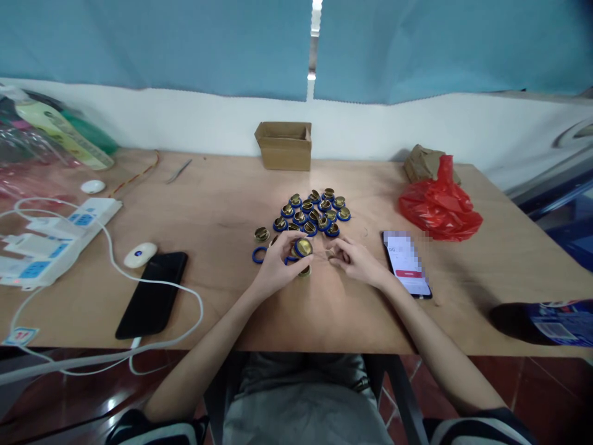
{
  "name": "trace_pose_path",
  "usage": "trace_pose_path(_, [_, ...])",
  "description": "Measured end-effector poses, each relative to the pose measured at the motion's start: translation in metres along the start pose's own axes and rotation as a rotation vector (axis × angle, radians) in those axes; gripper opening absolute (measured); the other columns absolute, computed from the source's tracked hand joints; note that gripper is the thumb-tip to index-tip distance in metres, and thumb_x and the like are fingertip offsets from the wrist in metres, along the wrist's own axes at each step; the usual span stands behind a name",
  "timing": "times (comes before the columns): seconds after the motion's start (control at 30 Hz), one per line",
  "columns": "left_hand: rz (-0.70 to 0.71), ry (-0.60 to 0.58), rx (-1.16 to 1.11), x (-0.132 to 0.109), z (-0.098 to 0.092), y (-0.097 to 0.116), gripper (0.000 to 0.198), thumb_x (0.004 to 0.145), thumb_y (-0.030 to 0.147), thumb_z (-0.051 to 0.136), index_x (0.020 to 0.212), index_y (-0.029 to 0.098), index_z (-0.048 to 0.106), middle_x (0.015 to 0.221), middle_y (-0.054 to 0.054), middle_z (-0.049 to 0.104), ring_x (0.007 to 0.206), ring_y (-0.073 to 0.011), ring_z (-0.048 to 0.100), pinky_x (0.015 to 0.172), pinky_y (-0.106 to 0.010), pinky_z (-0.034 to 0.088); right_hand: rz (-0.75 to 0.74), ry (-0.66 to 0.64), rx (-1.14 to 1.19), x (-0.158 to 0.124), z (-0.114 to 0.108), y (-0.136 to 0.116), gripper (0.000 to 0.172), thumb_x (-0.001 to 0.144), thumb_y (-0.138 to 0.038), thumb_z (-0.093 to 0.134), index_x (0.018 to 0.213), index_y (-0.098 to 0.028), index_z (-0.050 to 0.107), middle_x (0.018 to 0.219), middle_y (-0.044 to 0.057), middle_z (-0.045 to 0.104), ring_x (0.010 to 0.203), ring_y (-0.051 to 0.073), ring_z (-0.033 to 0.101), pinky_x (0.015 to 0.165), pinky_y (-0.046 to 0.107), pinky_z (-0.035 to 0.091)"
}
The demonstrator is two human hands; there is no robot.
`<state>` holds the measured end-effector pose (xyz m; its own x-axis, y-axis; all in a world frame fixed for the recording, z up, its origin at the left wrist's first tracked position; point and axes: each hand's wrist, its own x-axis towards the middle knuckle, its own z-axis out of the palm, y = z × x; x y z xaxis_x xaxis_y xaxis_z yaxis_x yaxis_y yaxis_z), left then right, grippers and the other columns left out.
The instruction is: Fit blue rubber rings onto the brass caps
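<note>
The gold-coloured round piece with a blue rim is held up at the centre of the frame, gripped by the left hand, whose thumb and fingers close around its sides. The right hand is just to the right of centre, apart from the left, with its fingers drawn nearly together at the tips. Something thin and pale shows there, too small to tell whether they hold it.

Just beyond the hands, a cluster of similar pieces spreads across the middle of the frame, hemming in the space above the left fingers. Left of that hand lie an unringed gold-coloured piece and a loose blue ring.

Bare brown surface runs from the hands down to its front edge, giving room toward the lower centre. Another open stretch reaches left to a dark phone, a white cable and, at the left edge, a power strip. On the right, a lit phone lies near the right forearm, bounding that side; a red bag sits farther out. An open cardboard box stands at the back edge, upper centre.
</note>
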<state>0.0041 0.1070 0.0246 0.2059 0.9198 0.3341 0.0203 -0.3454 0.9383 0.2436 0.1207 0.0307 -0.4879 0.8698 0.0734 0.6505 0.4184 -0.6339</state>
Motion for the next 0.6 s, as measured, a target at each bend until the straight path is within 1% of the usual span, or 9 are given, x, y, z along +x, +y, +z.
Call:
trace_pose_path(0.1, [-0.016,-0.010,-0.020,0.000,0.000,-0.001,0.045,0.078,0.016,0.077,0.117,0.021,0.055,0.115,-0.008,0.069,0.105,-0.0194,0.070,0.089,-0.032,0.058,-0.037,0.027,0.037,0.000,0.002,0.000,0.020,0.086,-0.011,0.061,0.103,-0.021,0.056,0.091,0.001,0.055,0.070,0.014,0.049,0.065,0.026,0.038])
trace_pose_path(0.23, [-0.037,-0.026,-0.039,0.000,0.001,-0.003,0.049,0.074,0.016,0.080,0.116,0.021,0.055,0.116,-0.010,0.070,0.108,-0.0217,0.071,0.088,-0.033,0.059,-0.127,0.027,0.069,0.000,0.005,-0.002,0.015,0.085,-0.007,0.059,0.090,-0.020,0.055,0.086,0.001,0.056,0.074,0.016,0.051,0.066,0.026,0.037])
trace_pose_path(0.3, [-0.030,-0.033,-0.040,0.000,0.001,-0.004,0.050,0.074,0.016,0.081,0.116,0.021,0.055,0.116,-0.010,0.070,0.109,-0.0220,0.071,0.089,-0.034,0.060,-0.148,0.024,0.070,0.000,0.006,-0.003,0.015,0.085,-0.006,0.057,0.085,-0.020,0.054,0.084,0.001,0.055,0.076,0.016,0.052,0.067,0.027,0.037])
trace_pose_path(0.47, [-0.036,-0.047,-0.032,-0.001,0.002,-0.002,0.048,0.075,0.017,0.080,0.116,0.020,0.056,0.118,-0.010,0.070,0.109,-0.0218,0.071,0.089,-0.034,0.060,-0.147,0.037,0.041,0.001,0.010,-0.008,0.018,0.083,-0.003,0.055,0.079,-0.020,0.050,0.076,0.000,0.052,0.071,0.016,0.049,0.065,0.027,0.035])
trace_pose_path(0.6, [-0.053,-0.051,-0.038,0.000,0.003,-0.003,0.049,0.074,0.018,0.082,0.116,0.020,0.056,0.119,-0.011,0.070,0.109,-0.0227,0.071,0.089,-0.034,0.060,-0.133,0.049,0.045,0.001,0.012,-0.011,0.017,0.083,-0.004,0.054,0.077,-0.020,0.050,0.072,-0.001,0.053,0.067,0.015,0.048,0.064,0.027,0.034])
